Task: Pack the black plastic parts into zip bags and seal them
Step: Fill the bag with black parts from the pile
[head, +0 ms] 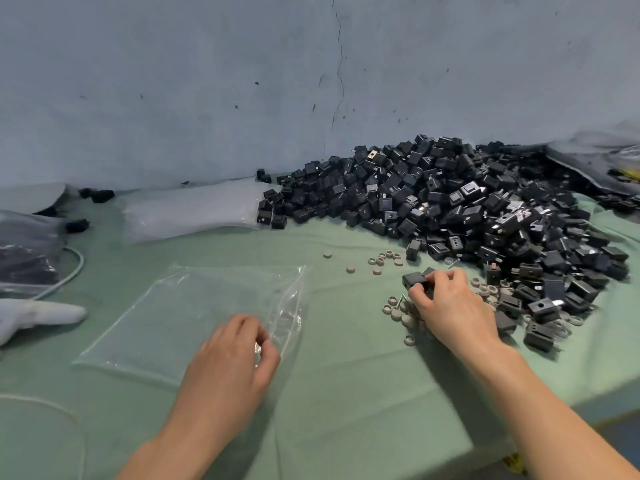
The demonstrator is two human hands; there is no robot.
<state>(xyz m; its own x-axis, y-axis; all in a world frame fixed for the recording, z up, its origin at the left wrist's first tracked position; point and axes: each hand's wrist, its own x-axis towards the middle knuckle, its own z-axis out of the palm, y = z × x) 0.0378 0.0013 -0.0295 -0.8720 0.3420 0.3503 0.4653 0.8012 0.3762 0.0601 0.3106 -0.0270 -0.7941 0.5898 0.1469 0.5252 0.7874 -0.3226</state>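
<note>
A clear zip bag (194, 317) lies flat on the green cloth in front of me, its zip edge toward the right. My left hand (235, 351) pinches the bag's near right corner at the opening. A big heap of black plastic parts (467, 206) fills the back right of the table. At the heap's near edge my right hand (450, 306) grips a black part (414, 279) between thumb and fingers, just above the cloth. Whether the hand holds more parts under the palm is hidden.
Small beige rings (384, 259) lie scattered by my right hand. A stack of empty clear bags (194, 209) lies at the back by the wall. Filled bags (24, 258) sit at the left edge, with a grey glove (38, 315) and a thin cable (74, 268). The table edge (554, 414) drops off at right.
</note>
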